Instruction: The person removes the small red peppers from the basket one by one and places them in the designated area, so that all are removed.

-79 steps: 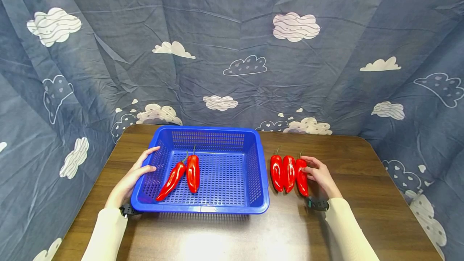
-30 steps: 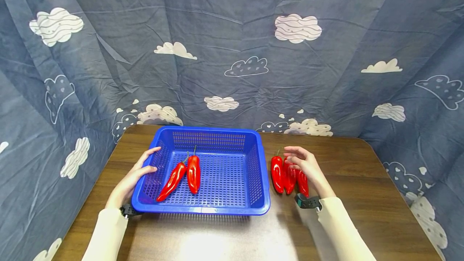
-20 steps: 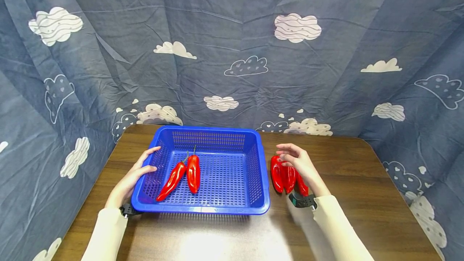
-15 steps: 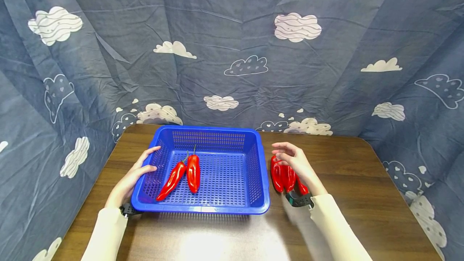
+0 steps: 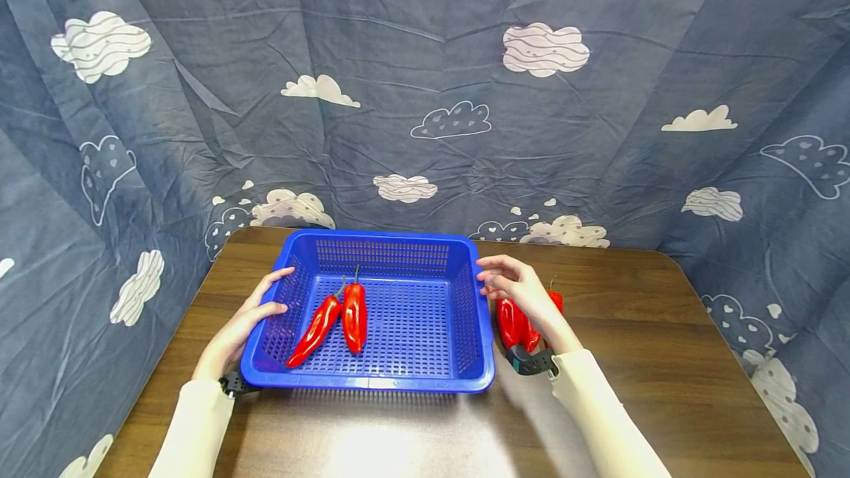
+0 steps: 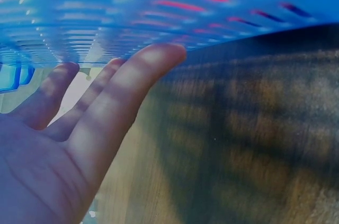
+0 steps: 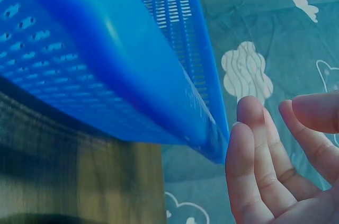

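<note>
A blue plastic basket (image 5: 368, 383) with slotted walls stands on the table. My left hand (image 5: 240, 323) holds its left side, thumb and a finger over the rim while other fingers lie against the outer wall in the left wrist view. Inside are two glossy red chili peppers, one slanted pepper (image 5: 315, 332) and one straighter pepper (image 5: 354, 319). My right hand (image 5: 523, 292) is empty, fingers loosely bent, fingertips right at the basket's right rim. Below it lie three more peppers on the table: a near pepper (image 5: 509, 327), a middle pepper (image 5: 531, 339) and a far-right pepper (image 5: 556, 301), partly hidden by hand and wrist.
The brown wooden table (image 5: 637, 330) has rounded back corners. A grey-blue curtain (image 5: 398, 146) with white clouds hangs around its back and sides. Each wrist carries a black strap (image 5: 529, 361).
My right hand has moved left, from the rightmost pepper across the other two to the basket's right rim, empty throughout. The left hand, basket and peppers stay where they were.
</note>
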### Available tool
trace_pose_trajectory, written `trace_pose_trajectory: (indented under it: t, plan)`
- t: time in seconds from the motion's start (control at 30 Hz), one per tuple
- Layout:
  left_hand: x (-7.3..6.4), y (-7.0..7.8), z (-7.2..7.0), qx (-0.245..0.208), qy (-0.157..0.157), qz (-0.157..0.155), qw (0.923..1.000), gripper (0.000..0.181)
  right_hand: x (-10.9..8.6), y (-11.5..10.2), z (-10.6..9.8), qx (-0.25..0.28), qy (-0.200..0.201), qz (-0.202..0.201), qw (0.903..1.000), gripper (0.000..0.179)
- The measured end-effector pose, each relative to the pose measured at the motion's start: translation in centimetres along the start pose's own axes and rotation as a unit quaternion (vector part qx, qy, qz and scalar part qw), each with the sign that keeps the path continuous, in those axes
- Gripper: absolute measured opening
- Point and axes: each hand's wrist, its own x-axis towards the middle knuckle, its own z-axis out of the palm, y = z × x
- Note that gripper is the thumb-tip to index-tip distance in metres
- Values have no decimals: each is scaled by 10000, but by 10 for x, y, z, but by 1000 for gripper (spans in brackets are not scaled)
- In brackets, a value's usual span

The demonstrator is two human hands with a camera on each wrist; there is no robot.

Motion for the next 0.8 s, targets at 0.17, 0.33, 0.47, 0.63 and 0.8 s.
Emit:
trace_pose_trajectory:
  t: [0.17,0.33,0.47,0.63,0.8]
  plan:
    - [0,-1,0,-35,15,-20,10000,61,2,-2,7,20,-38,-19,10000,33]
    - [0,0,0,-80,4,-38,10000,61,4,-6,16,-31,-160,-4,9999,32]
    - [-1,0,1,-69,15,-34,10000,61,7,-9,24,62,-245,108,9996,32]
    - [-1,1,1,-79,-2,-11,10000,61,11,-11,33,73,-273,245,9993,33]
    - [-1,1,1,-62,5,-29,10000,61,13,-15,41,25,-356,200,9992,33]
